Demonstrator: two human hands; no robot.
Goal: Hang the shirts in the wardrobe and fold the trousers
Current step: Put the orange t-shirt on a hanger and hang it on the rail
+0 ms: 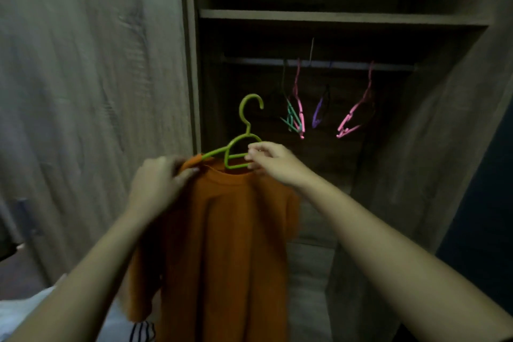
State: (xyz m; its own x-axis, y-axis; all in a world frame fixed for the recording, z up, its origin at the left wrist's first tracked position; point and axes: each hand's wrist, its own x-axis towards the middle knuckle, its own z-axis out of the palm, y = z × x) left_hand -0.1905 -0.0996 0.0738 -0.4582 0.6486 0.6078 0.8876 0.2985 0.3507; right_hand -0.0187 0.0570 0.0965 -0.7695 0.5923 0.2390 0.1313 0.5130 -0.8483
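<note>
An orange shirt (222, 244) hangs from a green hanger (244, 130) in front of the open wardrobe. My left hand (159, 183) grips the shirt's left shoulder where it sits on the hanger's arm. My right hand (270, 161) pinches the hanger's right side at the shirt's collar. The hanger's hook points up, below the wardrobe rail (319, 64) and apart from it.
Several bare hangers hang on the rail: pink ones (298, 103) (358, 111), a teal one (291, 118), a purple one (319, 111). A shelf (341, 18) runs above the rail. The wardrobe door (91, 91) stands to the left. Striped cloth (143, 332) lies at the bottom.
</note>
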